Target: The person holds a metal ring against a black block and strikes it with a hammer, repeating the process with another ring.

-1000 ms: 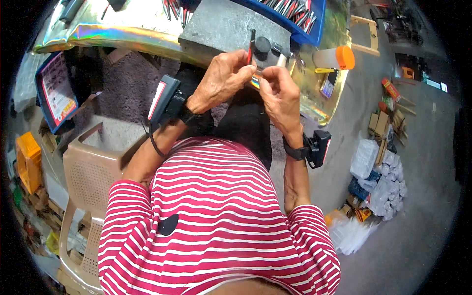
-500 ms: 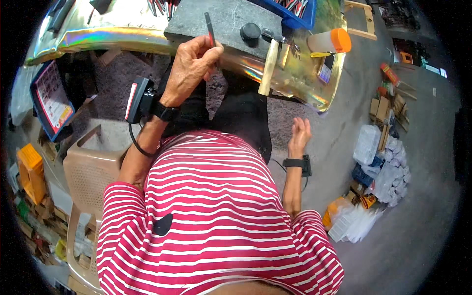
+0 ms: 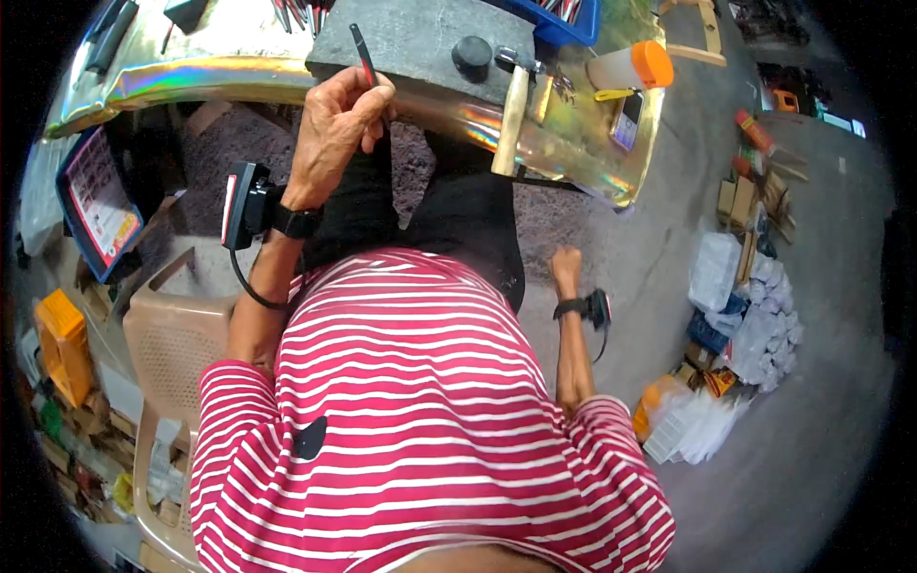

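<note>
My left hand is closed, pinching a slim black-and-red tool whose dark end points up and away over the near edge of a grey stone block. Which kind of tool it is, I cannot tell. On the block stands a round black piece. A hammer lies to its right, its pale wooden handle reaching past the table's front edge. My right hand hangs low beside my right thigh, away from the table. Its fingers are turned out of sight.
Several red-and-black tools lie left of the block; a blue bin holds more. An orange-capped bottle and a phone are on the right. A plastic chair stands at my left, bagged goods on the floor at right.
My left hand has shifted left and slightly toward me with the tool still in it. My right hand's spread fingers have turned downward out of view.
</note>
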Motion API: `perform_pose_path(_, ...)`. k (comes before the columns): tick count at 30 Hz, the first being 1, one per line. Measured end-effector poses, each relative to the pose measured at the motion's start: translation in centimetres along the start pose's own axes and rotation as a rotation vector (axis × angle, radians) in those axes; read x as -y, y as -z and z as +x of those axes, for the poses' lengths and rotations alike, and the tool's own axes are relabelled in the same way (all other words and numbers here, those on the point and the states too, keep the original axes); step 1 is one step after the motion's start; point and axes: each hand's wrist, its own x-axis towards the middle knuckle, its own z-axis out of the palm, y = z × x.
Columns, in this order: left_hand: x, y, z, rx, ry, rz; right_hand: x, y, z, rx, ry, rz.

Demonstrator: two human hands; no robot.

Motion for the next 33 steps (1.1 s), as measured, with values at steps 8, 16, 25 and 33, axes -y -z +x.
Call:
perform_pose_path(8,-0.8,-1.2,-0.4,0.076,0.039,-0.120,12.6,-0.4,-6.3,-0.192,0.609,0.324)
perform_pose_path(16,-1.6,-2.9,-0.8,0.223,0.126,-0.313,24.1,6.6,-13.6,0.296,0.691,0.855)
perform_pose_path(25,-2.1,-3.4,-0.5,0.288,0.227,-0.460,27.8,6.9,-12.0,0.135,0.973,0.853)
perform_pose_path(33,-2.1,-3.3,0.1,0.295,0.196,-0.503,28.8,7.0,-11.6,0.283,0.824,0.977)
